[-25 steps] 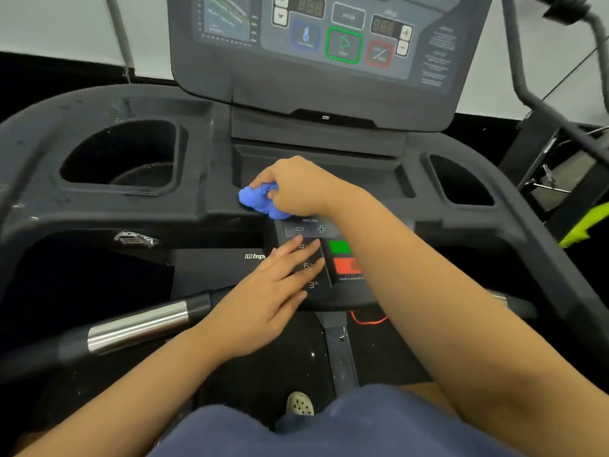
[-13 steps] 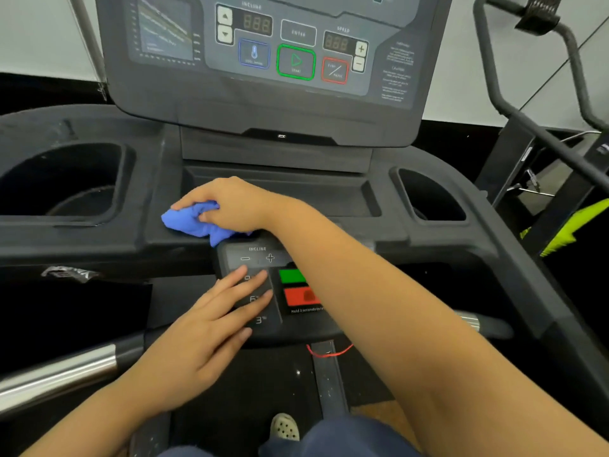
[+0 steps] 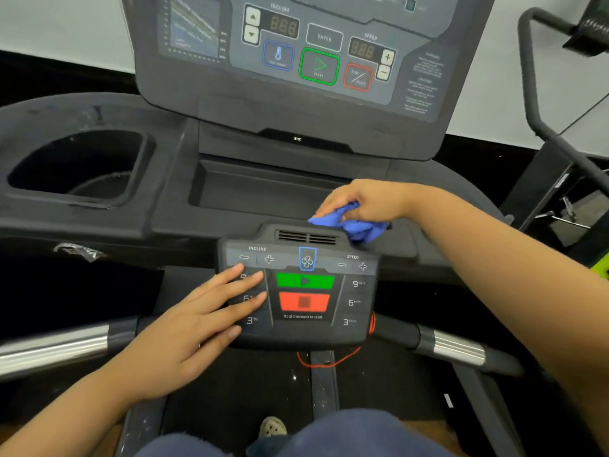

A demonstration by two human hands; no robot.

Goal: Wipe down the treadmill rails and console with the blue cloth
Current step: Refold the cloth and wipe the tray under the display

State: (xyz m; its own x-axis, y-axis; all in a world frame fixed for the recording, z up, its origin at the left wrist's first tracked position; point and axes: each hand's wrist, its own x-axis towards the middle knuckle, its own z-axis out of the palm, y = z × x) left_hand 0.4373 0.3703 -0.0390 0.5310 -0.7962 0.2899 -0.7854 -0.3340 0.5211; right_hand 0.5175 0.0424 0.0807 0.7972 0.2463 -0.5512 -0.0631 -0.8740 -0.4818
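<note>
Head view is showing the right hand (image 3: 365, 201) gripping the bunched blue cloth (image 3: 357, 227), fingers curled round it from above, and pressing it down at the upper right corner of the lower keypad (image 3: 306, 334), just beside the vent slots (image 3: 306, 238). The cloth is sticking out below and to the left of the knuckles; it seems to be touching both the keypad's top edge and the ledge behind it, though blur is making that hard to tell. The left hand (image 3: 197, 324) is lying flat, holding nothing, its straight fingers spreading over the incline keys on the keypad's left side, apart from the cloth. The green and red buttons are sitting between the two hands. The upper console (image 3: 296, 103) is rising behind the storage tray (image 3: 263, 189), and the silver handrails (image 3: 52, 349) are flanking the keypad.
</note>
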